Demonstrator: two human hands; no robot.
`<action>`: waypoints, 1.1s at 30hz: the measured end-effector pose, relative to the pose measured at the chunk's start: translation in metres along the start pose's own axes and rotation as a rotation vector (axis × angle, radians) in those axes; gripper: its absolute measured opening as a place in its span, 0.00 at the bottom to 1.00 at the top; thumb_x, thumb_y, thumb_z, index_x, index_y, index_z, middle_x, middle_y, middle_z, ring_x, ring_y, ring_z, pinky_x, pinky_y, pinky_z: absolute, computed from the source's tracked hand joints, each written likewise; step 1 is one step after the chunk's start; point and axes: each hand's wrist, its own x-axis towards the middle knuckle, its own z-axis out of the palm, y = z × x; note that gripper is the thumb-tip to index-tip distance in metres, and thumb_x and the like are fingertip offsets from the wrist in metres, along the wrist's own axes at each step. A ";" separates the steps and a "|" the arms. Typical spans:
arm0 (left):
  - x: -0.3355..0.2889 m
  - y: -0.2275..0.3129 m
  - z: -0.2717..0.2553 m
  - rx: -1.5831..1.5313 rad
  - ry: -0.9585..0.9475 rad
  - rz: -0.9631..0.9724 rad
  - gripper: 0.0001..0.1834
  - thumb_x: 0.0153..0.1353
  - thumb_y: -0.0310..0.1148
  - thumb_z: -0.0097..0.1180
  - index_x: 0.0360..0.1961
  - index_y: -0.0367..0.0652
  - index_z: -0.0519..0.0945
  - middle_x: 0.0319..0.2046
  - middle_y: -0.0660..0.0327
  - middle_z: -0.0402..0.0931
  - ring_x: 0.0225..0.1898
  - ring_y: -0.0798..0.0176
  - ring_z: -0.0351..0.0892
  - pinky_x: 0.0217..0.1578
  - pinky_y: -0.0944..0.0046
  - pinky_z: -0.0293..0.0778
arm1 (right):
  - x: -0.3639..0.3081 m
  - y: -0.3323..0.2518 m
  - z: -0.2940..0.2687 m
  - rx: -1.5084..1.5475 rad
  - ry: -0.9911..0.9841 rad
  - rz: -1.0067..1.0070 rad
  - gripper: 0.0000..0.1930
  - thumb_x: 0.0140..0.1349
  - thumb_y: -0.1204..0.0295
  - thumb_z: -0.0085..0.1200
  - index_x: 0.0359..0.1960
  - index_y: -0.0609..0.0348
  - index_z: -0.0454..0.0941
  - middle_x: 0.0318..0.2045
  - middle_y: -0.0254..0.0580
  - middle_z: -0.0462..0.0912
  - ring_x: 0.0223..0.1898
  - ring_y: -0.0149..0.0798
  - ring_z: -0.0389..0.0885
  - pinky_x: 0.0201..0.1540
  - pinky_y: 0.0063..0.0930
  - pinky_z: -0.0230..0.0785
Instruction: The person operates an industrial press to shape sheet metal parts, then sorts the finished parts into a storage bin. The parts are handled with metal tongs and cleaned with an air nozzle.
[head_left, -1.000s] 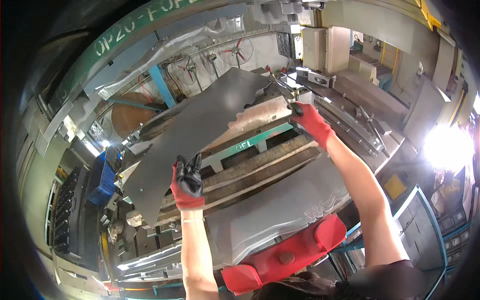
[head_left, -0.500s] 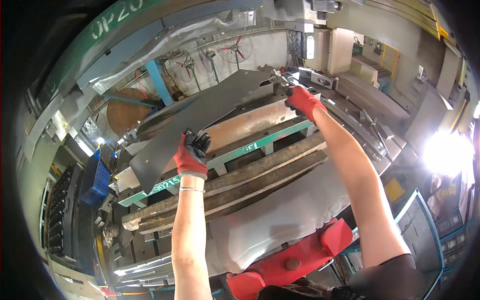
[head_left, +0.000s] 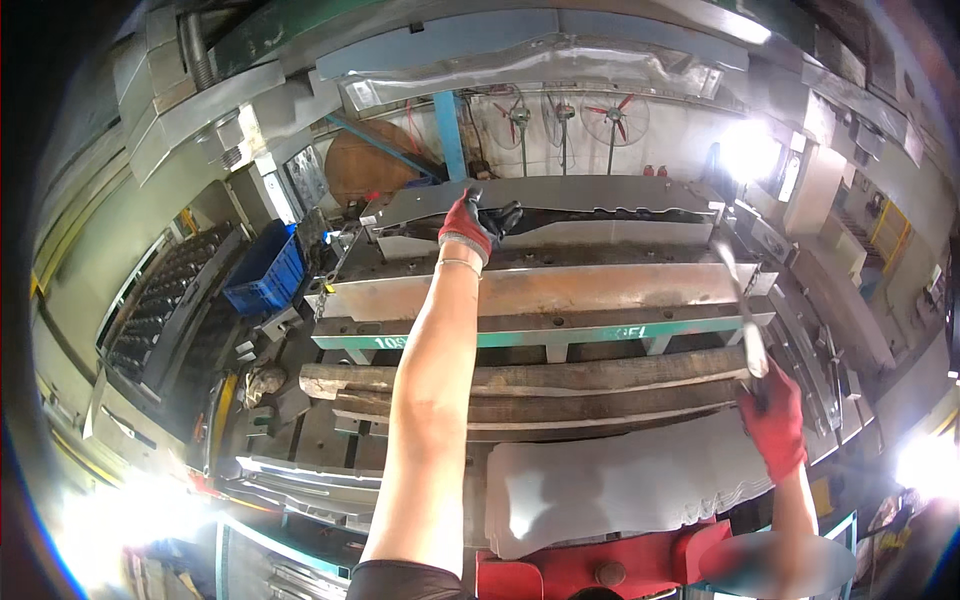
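Observation:
A flat grey metal sheet (head_left: pixel 590 192) lies across the far part of a press die (head_left: pixel 560 285). My left hand (head_left: pixel 478 222), in a red and black glove, reaches to the sheet's near edge. Its fingers are apart and nothing is in them; I cannot tell whether they touch the metal. At the right, my right hand (head_left: pixel 776 420), gloved in red, is closed round the dark end of a long, shiny metal hand tool (head_left: pixel 745 310), which points away from me. The tool is blurred, so its exact kind is unclear.
Wooden beams (head_left: pixel 540 380) lie along the die's near side. Closer stand stacked grey sheets (head_left: pixel 620 480) by a red bracket (head_left: pixel 610 575). The upper die (head_left: pixel 540 75) hangs overhead. A blue bin (head_left: pixel 265 270) stands left; fans (head_left: pixel 615 118) are behind.
The view has turned. The sheet, slanted across the die before, now lies straight along its far part. My right hand has drawn back toward me with the tool; my left hand's fingers have spread.

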 end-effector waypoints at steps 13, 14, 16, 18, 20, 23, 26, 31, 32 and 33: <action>-0.097 -0.013 0.005 0.125 -0.090 0.100 0.24 0.65 0.46 0.40 0.56 0.42 0.65 0.49 0.44 0.70 0.47 0.41 0.72 0.50 0.43 0.68 | -0.218 0.093 -0.086 0.258 0.025 0.911 0.24 0.49 0.80 0.53 0.52 0.69 0.67 0.38 0.42 0.76 0.39 0.32 0.72 0.46 0.24 0.64; -0.151 -0.013 0.004 0.217 -0.078 0.157 0.25 0.65 0.46 0.40 0.57 0.42 0.64 0.51 0.46 0.69 0.48 0.43 0.72 0.51 0.44 0.68 | -0.258 0.108 -0.075 0.219 0.092 0.905 0.24 0.49 0.80 0.54 0.51 0.69 0.68 0.38 0.42 0.76 0.39 0.32 0.72 0.45 0.25 0.64; -0.231 -0.033 -0.043 0.224 -0.231 0.302 0.27 0.64 0.45 0.44 0.57 0.38 0.63 0.53 0.48 0.67 0.48 0.47 0.73 0.50 0.46 0.69 | -0.330 0.123 -0.061 0.145 0.116 0.987 0.22 0.49 0.79 0.55 0.48 0.68 0.70 0.36 0.41 0.76 0.37 0.33 0.73 0.43 0.26 0.65; -0.308 -0.060 -0.105 0.399 0.200 0.422 0.22 0.65 0.38 0.43 0.58 0.41 0.64 0.51 0.53 0.71 0.48 0.55 0.75 0.53 0.50 0.65 | -0.391 0.125 -0.053 0.211 0.077 1.207 0.17 0.48 0.77 0.57 0.42 0.65 0.73 0.31 0.38 0.77 0.31 0.33 0.73 0.37 0.27 0.67; -0.409 -0.067 -0.160 0.906 0.536 0.802 0.19 0.63 0.29 0.47 0.55 0.38 0.67 0.49 0.54 0.72 0.46 0.62 0.73 0.48 0.65 0.69 | -0.399 0.099 -0.039 0.399 0.069 1.381 0.09 0.48 0.73 0.59 0.30 0.59 0.74 0.19 0.32 0.73 0.18 0.29 0.69 0.22 0.26 0.64; -0.525 -0.114 -0.263 1.133 0.947 0.669 0.21 0.58 0.25 0.51 0.54 0.33 0.68 0.49 0.51 0.71 0.49 0.62 0.70 0.51 0.64 0.66 | -0.409 0.097 -0.028 0.874 0.048 1.662 0.10 0.53 0.64 0.58 0.26 0.55 0.73 0.12 0.30 0.68 0.11 0.28 0.65 0.12 0.26 0.56; -0.597 -0.170 -0.343 1.216 0.744 -0.255 0.29 0.47 0.38 0.63 0.50 0.33 0.72 0.49 0.51 0.73 0.49 0.57 0.72 0.48 0.60 0.69 | -0.408 0.101 -0.009 0.925 -0.161 1.694 0.14 0.50 0.62 0.61 0.28 0.61 0.77 0.20 0.36 0.77 0.19 0.31 0.74 0.19 0.25 0.65; -0.584 -0.276 -0.390 0.871 0.214 -0.064 0.21 0.54 0.38 0.56 0.49 0.42 0.74 0.45 0.58 0.76 0.45 0.63 0.76 0.45 0.63 0.71 | -0.436 0.120 0.014 0.852 -0.278 1.436 0.14 0.49 0.69 0.59 0.35 0.67 0.78 0.27 0.40 0.81 0.23 0.33 0.76 0.26 0.30 0.68; -0.578 -0.272 -0.390 1.117 0.158 -0.069 0.22 0.55 0.40 0.56 0.50 0.43 0.73 0.46 0.57 0.75 0.47 0.62 0.75 0.46 0.63 0.71 | -0.438 0.121 0.016 0.868 -0.295 1.434 0.13 0.48 0.70 0.58 0.33 0.68 0.78 0.27 0.41 0.81 0.23 0.33 0.76 0.26 0.31 0.68; -0.572 -0.268 -0.390 1.363 0.100 -0.072 0.24 0.55 0.42 0.55 0.51 0.43 0.72 0.48 0.57 0.74 0.49 0.62 0.74 0.47 0.62 0.71 | -0.439 0.126 0.019 0.875 -0.295 1.428 0.13 0.48 0.70 0.58 0.33 0.68 0.78 0.27 0.41 0.81 0.23 0.33 0.76 0.26 0.31 0.68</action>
